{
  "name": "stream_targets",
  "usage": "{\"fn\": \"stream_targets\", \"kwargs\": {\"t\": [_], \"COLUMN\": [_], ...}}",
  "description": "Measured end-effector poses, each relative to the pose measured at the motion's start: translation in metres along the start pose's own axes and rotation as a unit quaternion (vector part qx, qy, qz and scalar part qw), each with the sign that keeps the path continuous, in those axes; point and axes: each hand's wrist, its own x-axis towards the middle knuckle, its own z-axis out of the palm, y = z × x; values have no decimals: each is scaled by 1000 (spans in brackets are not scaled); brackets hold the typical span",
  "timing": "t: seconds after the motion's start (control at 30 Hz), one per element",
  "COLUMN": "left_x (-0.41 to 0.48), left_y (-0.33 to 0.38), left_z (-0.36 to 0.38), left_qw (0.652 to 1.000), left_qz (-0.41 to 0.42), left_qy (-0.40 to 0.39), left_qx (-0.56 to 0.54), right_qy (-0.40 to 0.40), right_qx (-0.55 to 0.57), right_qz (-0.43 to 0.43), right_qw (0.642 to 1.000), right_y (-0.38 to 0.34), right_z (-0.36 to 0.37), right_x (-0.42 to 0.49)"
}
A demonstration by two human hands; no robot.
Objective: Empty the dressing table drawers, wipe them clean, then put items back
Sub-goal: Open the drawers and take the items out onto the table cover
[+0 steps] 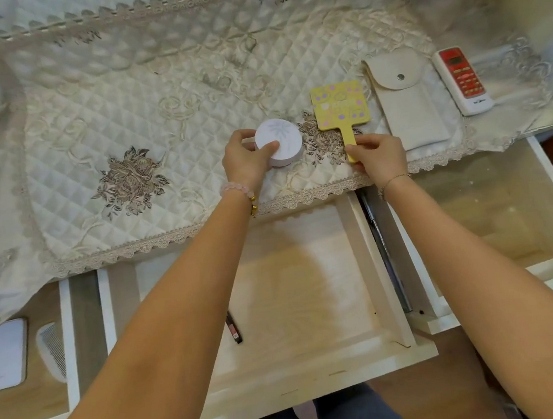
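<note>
A dark pencil [234,328] is seen in the middle drawer [312,291], nearer the left arm. Beyond, on the quilted cloth [118,106], a round white jar [280,138] is gripped by the left hand [245,159]; the yellow hand mirror [339,105], handle nearest, is pinched by the right hand [379,159].

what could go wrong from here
The yellow hand mirror lies by the edge of the quilted cover, its handle only pinched by the right hand; a slip might drop it into the open middle drawer. The round white box in the left hand might slide on that cover.
</note>
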Motion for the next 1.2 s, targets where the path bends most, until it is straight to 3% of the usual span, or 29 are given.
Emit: {"fn": "stream_targets", "kwargs": {"t": [0.13,0.33,0.53,0.7,0.9,1.2], "left_x": [-5,-30,-83,-127,-168,-189], "left_y": [0,-15,-52,-102,-148,-186], "left_z": [-5,-40,-87,-135,-192,-241], "left_qw": [990,935,827,790,792,797], "left_qz": [62,192,347,317,230,164], "left_qy": [2,19,43,73,70,60], "left_qx": [127,297,441,520,561,578], "right_qy": [27,36,-6,-32,-101,-143], "right_qx": [-69,-167,-239,-290,-348,-382], "right_qz": [-39,-162,-291,-308,-264,-251], "right_qw": [997,972,926,906,894,878], "right_y": [2,9,37,69,112,127], "right_z": [-3,-6,2,11,22,55], "right_x": [-8,-43,-95,-137,-173,-191]}}
